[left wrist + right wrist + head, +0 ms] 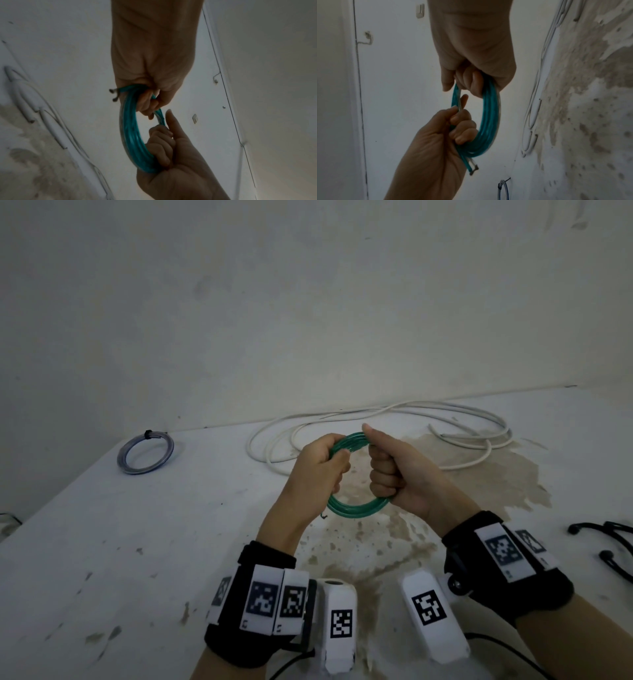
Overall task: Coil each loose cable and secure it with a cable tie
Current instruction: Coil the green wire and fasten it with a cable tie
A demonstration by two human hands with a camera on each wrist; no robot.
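Note:
A green cable coil point(356, 508) of several loops hangs in the air above the white table point(137, 542). My left hand point(325, 463) grips its left side, fingers curled round the bundle. My right hand point(387, 474) grips the right side in a fist, thumb pointing up. In the left wrist view the coil point(130, 128) runs between both hands, and its two stripped ends point(114, 94) stick out beside my left hand point(149, 102). The right wrist view shows the coil point(488, 121) under my right hand point(471, 83). No tie shows on the green coil.
A loose white cable point(376, 419) sprawls along the table's back by the wall. A clear coil point(145, 453) bound with a black tie lies at the back left. Black cable ties point(609, 542) lie at the right edge. Brown stains mark the table's middle.

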